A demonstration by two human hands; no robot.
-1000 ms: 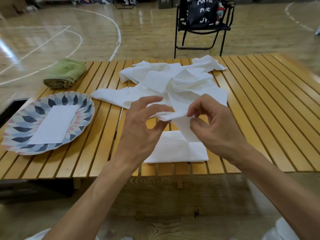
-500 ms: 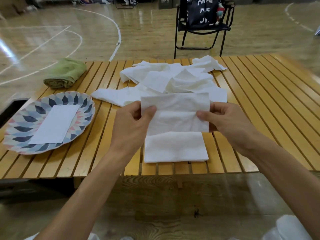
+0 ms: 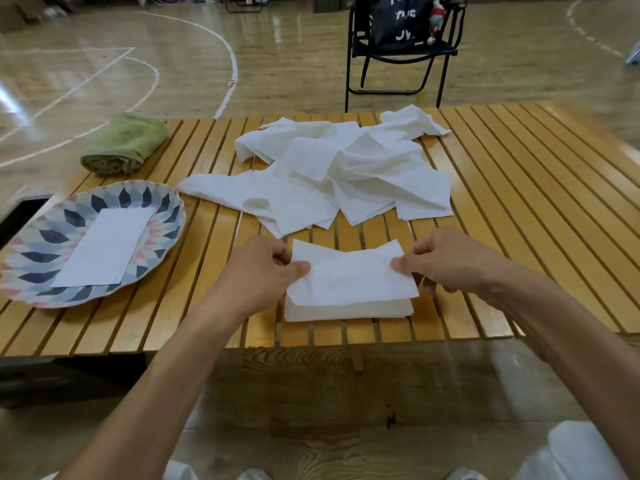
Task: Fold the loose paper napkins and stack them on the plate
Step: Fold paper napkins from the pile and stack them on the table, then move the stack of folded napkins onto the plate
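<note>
Fingers: my left hand (image 3: 263, 271) and right hand (image 3: 446, 261) pinch the white paper napkin's (image 3: 349, 275) ends, keeping it taut.
Reason: squaring it over the folded napkin (image 3: 346, 311) beneath.

rolled green towel (image 3: 123, 144), slatted table (image 3: 519, 216), perhaps folding chair (image 3: 398, 60)

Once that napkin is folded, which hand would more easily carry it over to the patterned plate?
Probably the left hand. It pinches the napkin at its left edge, and the patterned plate sits on that same side of the table. The right hand, pinching the right edge, would have to cross over.
</note>
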